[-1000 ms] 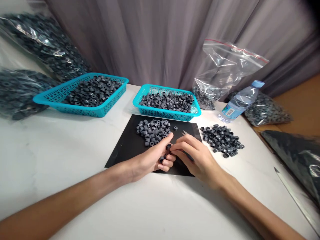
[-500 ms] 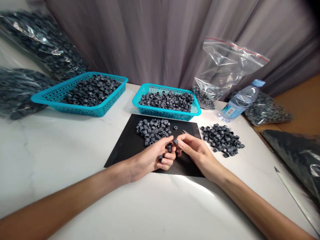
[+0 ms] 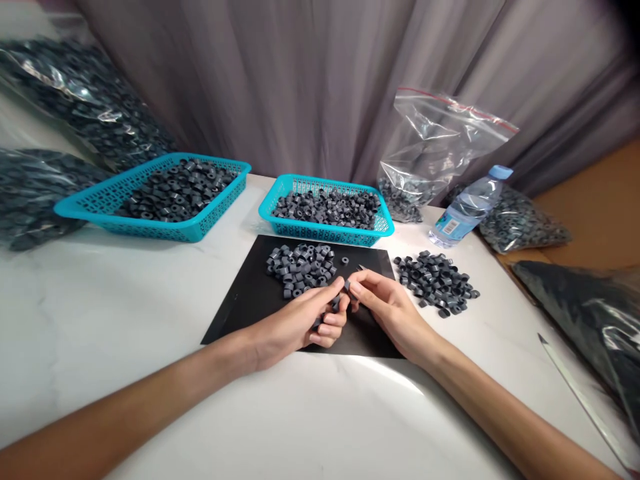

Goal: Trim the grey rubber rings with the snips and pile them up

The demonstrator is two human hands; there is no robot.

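Note:
Over the black mat (image 3: pixel 235 300), my two hands meet at a small grey plastic piece (image 3: pixel 347 285). My right hand (image 3: pixel 393 307) pinches it between thumb and fingertips. The thumb of my left hand (image 3: pixel 305 320) lies against its other side. The curled fingers of my left hand hold further grey plastic rings (image 3: pixel 317 323), partly hidden. A pointed metal tip (image 3: pixel 362 268) shows behind my right fingers; the rest of that tool is hidden. Just beyond my left hand is a pile of thick grey rings (image 3: pixel 300 267), with one lone ring (image 3: pixel 345 261) beside it.
Thinner dark rings (image 3: pixel 440 280) lie heaped right of the mat. Two blue baskets (image 3: pixel 195 230) (image 3: pixel 270 217) of grey pieces stand behind. A zip bag (image 3: pixel 430 153), a water bottle (image 3: pixel 470 207) and filled bags (image 3: pixel 525 220) are at the right; more bags (image 3: pixel 100 100) at the left.
The whole view has shifted slightly, so the scene sits a little lower and further left. My left fingers have closed somewhat more over their rings. The pinched piece stays between my hands.

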